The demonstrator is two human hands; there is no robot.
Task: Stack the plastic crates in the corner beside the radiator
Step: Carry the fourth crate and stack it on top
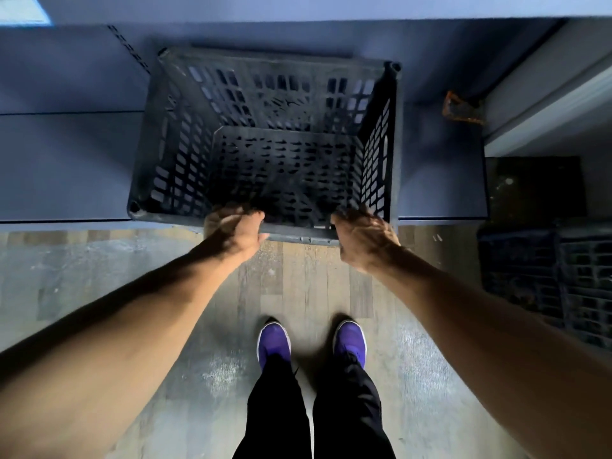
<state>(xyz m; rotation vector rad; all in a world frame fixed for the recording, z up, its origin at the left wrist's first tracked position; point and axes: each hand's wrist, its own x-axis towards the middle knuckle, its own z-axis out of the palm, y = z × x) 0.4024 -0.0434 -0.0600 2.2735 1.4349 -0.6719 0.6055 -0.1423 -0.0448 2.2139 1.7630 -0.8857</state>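
A black plastic crate (265, 137) with slotted walls stands open side up on a grey shelf board (66, 167), its near edge jutting out over the floor. My left hand (233, 228) grips the crate's near rim left of centre, fingers curled over the edge. My right hand (362, 236) grips the same rim right of centre. The crate looks empty inside. More dark crates (546, 276) sit low at the right, in shadow.
A small orange object (462, 109) lies on the shelf right of the crate. A white frame or wall edge (546, 104) runs diagonally at top right. Wood-look floor (298, 293) lies below, with my purple shoes (275, 342) on it.
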